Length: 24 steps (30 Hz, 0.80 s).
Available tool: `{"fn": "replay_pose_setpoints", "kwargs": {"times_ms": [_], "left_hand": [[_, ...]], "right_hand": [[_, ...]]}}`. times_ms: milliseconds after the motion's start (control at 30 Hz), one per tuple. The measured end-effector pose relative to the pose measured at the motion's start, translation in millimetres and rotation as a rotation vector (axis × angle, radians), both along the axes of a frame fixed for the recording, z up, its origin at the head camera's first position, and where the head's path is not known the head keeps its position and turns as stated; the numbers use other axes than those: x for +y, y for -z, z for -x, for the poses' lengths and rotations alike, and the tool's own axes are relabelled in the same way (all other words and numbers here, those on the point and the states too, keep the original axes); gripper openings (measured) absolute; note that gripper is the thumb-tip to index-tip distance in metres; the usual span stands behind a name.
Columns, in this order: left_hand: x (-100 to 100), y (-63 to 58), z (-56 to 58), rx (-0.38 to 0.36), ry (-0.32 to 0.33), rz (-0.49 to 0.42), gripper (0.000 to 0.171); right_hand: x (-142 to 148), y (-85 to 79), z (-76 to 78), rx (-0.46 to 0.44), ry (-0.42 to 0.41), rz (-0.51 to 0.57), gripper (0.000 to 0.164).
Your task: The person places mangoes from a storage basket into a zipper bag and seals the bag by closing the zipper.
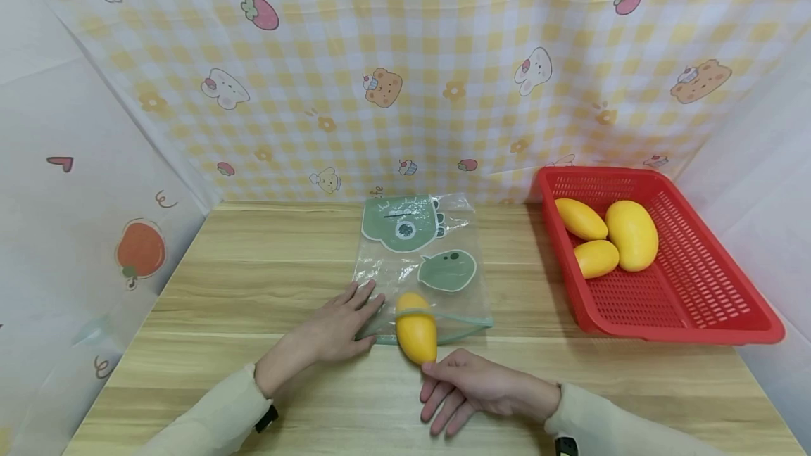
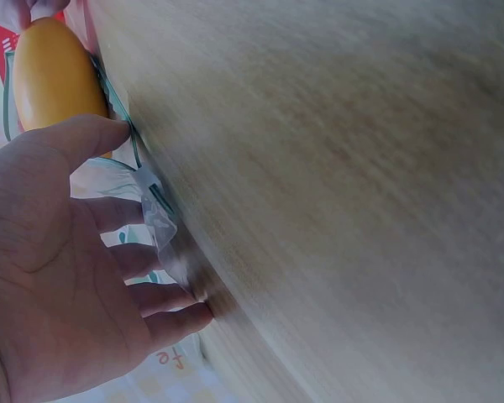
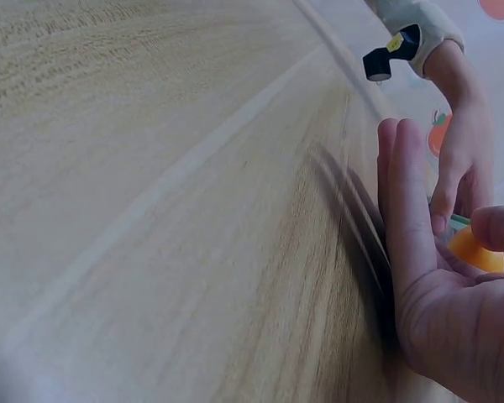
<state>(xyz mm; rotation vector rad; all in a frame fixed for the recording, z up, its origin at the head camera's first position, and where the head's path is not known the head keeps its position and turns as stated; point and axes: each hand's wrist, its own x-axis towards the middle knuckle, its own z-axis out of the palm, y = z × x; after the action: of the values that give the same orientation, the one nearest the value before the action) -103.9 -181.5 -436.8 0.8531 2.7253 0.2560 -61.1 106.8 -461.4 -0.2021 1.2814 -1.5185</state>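
Note:
A yellow mango (image 1: 417, 336) lies partly in the mouth of a clear zip bag (image 1: 393, 269) printed with green cartoon shapes. The bag's upper edge crosses over the mango, and its far end is under the film. My left hand (image 1: 338, 326) rests with spread fingers on the bag's left near corner; in the left wrist view the thumb (image 2: 101, 134) is beside the mango. My right hand (image 1: 472, 385) touches the mango's near end with the thumb tip, its other fingers extended below. In the right wrist view the mango (image 3: 475, 250) is mostly hidden behind that hand.
A red plastic basket (image 1: 690, 301) stands on the right of the wooden table (image 1: 266, 252), with three yellow mangoes (image 1: 633, 236) at its left side. A checked cloth (image 1: 443, 41) hangs at the back. White sheets flank both sides.

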Motion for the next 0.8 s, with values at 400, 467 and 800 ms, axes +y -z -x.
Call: {"fn": "replay_pose_setpoints", "kwargs": {"times_ms": [400, 467, 800], "left_hand": [[0.1, -0.9, 1.0, 0.006, 0.010, -0.003, 0.070], [0.2, -1.2, 0.6, 0.004, 0.010, -0.002, 0.070], [0.0, -0.6, 0.3, 0.004, 0.006, -0.008, 0.069]], "right_hand": [[-0.6, -1.5, 2.5, 0.022, -0.001, -0.012, 0.050], [-0.6, -1.4, 2.8, 0.023, 0.000, -0.010, 0.050], [-1.4, -0.4, 5.2, 0.030, 0.005, -0.010, 0.051]]}}
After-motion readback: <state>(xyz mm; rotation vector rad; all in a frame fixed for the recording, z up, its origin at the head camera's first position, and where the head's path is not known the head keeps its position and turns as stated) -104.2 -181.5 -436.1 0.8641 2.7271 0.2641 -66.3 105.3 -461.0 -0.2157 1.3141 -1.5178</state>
